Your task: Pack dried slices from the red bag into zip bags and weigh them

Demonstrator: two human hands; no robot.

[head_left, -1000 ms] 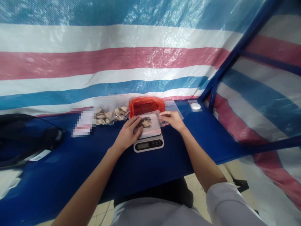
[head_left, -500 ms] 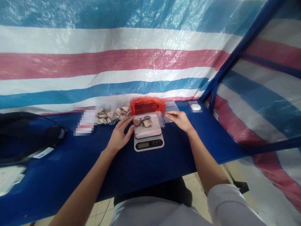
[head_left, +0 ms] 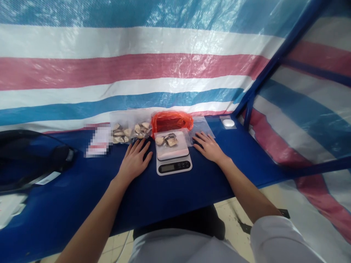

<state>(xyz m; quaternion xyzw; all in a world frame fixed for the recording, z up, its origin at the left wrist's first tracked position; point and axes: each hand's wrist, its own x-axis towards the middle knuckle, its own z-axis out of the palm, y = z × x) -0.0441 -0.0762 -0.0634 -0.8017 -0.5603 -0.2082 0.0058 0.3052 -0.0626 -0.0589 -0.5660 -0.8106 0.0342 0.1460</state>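
Note:
A white digital scale (head_left: pixel 172 155) stands on the blue table between my hands. On its platform lies a clear plastic bag (head_left: pixel 168 140) with a few pale brown, dark-edged dried pieces inside. My left hand (head_left: pixel 135 159) rests flat on the table to the left of the scale, fingers spread, holding nothing. To the right of the scale my right hand (head_left: pixel 208 147) lies flat too, fingers apart, its fingertips at the edge of an unfilled clear bag (head_left: pixel 202 126). Any digits on the scale's display are too faint to read.
Behind the scale sits an open red plastic bag (head_left: pixel 171 120). Two clear bags of similar pieces (head_left: pixel 122 133) stand left of it, beside a blurred paper (head_left: pixel 98 140). A white round object (head_left: pixel 228 123) lies at right, a black strapped item (head_left: pixel 55 160) at left. Striped sheeting rises behind.
Both hands have drawn away from the bag on the scale. My left hand moved left and down, my right hand slightly right and down, and both now lie flat. The bag stays on the platform.

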